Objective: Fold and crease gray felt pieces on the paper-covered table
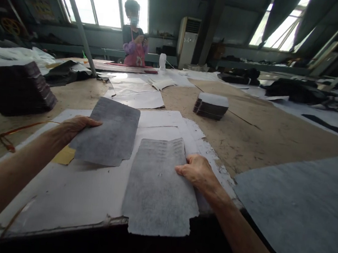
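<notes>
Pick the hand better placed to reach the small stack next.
Probably the right hand: though holding a gray piece, it is nearer the small stack, which lies almost straight ahead of it. The left hand, holding another gray piece, is farther off.

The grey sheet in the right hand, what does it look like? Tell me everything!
The grey sheet is thin and mottled, and looks like felt or stiff cloth. It is longer than it is wide, with ripples across its far end, a small mark near the middle and notched corners at the near end. The right hand grips its right edge, thumb on top. It lies over the white paper, its near end sticking out past the paper's edge.
</notes>
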A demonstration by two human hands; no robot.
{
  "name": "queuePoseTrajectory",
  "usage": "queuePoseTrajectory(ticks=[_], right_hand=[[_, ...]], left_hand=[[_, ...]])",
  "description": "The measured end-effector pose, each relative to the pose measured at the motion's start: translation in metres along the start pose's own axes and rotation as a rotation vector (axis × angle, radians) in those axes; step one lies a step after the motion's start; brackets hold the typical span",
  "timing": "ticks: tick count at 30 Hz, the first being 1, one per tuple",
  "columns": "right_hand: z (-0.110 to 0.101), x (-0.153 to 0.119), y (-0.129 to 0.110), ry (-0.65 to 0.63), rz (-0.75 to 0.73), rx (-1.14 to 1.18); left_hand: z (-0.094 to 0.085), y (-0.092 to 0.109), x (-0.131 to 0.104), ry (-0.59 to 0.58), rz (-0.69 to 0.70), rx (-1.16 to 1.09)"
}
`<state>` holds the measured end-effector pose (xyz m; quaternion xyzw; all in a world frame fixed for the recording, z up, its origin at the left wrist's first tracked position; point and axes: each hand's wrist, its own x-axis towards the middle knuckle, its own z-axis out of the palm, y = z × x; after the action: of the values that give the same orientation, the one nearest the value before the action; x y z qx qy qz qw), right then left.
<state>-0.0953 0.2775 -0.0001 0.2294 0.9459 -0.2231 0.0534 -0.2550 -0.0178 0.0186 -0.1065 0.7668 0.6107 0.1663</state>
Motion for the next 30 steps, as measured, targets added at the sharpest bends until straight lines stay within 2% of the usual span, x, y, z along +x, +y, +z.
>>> queuePoseTrajectory(ticks=[3, 5, 7, 9, 11, 13, 14, 16, 18, 20, 22, 26, 30], right_hand=[[-0.002, -0.002, 0.002, 0.022, 0.002, -0.042], [-0.002, -0.003, -0.001, 0.034, 0.006, -0.075], [0.001, -0.007, -0.003, 0.053, 0.025, -0.108], [0.007, -0.015, -0.003, 0.167, 0.0, -0.16], [0.016, -0.025, -0.001, 0.376, -0.116, -0.221], [0.026, -0.036, 0.004, 0.569, -0.321, -0.244], [0.031, -0.042, 0.006, 0.613, -0.429, -0.226], [0.038, -0.05, 0.011, 0.612, -0.605, -0.153], [0.042, -0.057, 0.016, 0.556, -0.689, -0.086], [0.044, -0.061, 0.018, 0.5, -0.694, -0.058], [0.045, -0.064, 0.019, 0.469, -0.678, -0.053], [0.048, -0.067, 0.015, 0.449, -0.671, -0.034], [0.053, -0.069, 0.011, 0.47, -0.68, -0.055]], left_hand=[[0.006, 0.003, 0.013, -0.031, -0.012, 0.131], [0.011, 0.003, 0.016, -0.021, 0.028, 0.236], [0.016, 0.002, 0.013, 0.01, 0.117, 0.346], [0.02, 0.0, 0.007, 0.075, 0.239, 0.458], [0.025, -0.001, 0.001, 0.161, 0.359, 0.565], [0.032, -0.003, -0.007, 0.241, 0.465, 0.658], [0.037, -0.005, -0.013, 0.269, 0.515, 0.695], [0.05, -0.015, -0.027, 0.272, 0.625, 0.755], [0.065, -0.03, -0.046, 0.171, 0.764, 0.805], [0.079, -0.047, -0.065, -0.087, 1.077, 0.861], [0.091, -0.06, -0.078, -0.236, 1.212, 0.867], [0.108, -0.062, -0.075, -0.291, 1.261, 0.879], [0.12, -0.052, -0.058, -0.352, 1.183, 0.912]])
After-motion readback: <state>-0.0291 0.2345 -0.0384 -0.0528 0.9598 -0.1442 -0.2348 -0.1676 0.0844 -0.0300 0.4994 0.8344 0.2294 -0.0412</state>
